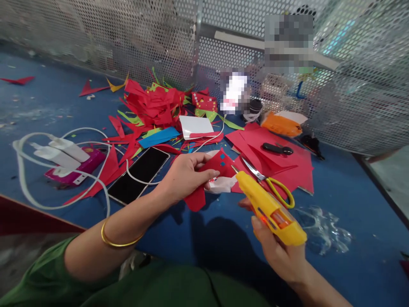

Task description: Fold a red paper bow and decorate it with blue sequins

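My left hand (188, 177) is closed on a folded red paper piece (212, 164) with small blue diamond shapes on it, held above the blue table. In my right hand (275, 247) is a yellow hot glue gun (270, 207), its nozzle pointing up and left, close to the right edge of the red paper. White paper (223, 184) shows just below the red piece; whether it is joined to it I cannot tell. Behind the glue gun lie scissors (271, 183) with yellow handles, blades partly spread, on red sheets (302, 170).
Red and green paper scraps (156, 104) are heaped at the back. To the left are a black-screened phone (139, 175), white cables (24, 170) and chargers (57, 155) on a magenta box (96, 160). Clear plastic (329, 230) lies right. A perforated metal panel (128, 38) borders the table.
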Demonstrator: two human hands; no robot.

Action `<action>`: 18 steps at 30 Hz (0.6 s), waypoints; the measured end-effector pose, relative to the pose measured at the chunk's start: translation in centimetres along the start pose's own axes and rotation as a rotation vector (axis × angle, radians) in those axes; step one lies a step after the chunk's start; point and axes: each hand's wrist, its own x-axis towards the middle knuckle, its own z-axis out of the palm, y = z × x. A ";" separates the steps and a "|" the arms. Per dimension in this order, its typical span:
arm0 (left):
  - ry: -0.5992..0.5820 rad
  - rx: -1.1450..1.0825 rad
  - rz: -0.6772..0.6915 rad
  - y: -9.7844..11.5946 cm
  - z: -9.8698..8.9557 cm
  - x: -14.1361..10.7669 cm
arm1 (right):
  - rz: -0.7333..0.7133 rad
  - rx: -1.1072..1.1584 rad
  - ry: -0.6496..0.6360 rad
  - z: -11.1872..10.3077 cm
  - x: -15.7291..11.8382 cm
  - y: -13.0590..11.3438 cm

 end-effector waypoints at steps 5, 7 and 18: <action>-0.004 0.031 0.018 -0.5 0.1 0.2 | -0.129 -0.081 -0.054 -0.1 0.6 -0.4; 0.011 0.025 0.027 -0.6 0.1 0.3 | -0.154 -0.107 -0.060 -0.1 0.8 -0.6; 0.012 0.020 0.011 -0.2 0.1 0.1 | -0.133 -0.153 -0.069 0.4 0.7 -0.3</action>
